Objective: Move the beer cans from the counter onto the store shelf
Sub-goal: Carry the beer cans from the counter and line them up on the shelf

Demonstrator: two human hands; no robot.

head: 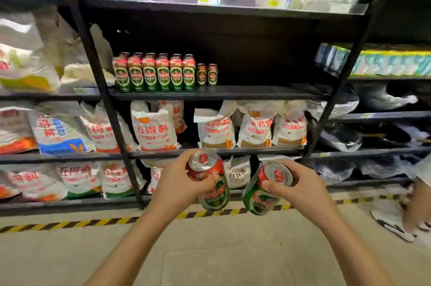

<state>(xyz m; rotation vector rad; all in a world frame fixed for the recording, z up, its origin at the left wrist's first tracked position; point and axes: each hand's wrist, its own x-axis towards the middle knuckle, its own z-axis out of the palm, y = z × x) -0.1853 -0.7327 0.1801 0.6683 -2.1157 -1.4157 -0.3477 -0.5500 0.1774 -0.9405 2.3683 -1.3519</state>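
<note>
Beer cans fill both grips: my left hand (179,183) grips one beer can (210,180), my right hand (300,186) another (263,192), before the shelf (217,93).

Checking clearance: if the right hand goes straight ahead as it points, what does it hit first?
Probably the white flour bags on the low shelf behind the right hand and its can, not the beer shelf higher up; depth unclear.

Black store shelf (233,92) with upright green-and-red beer cans (158,73) in rows at its left end.
</note>
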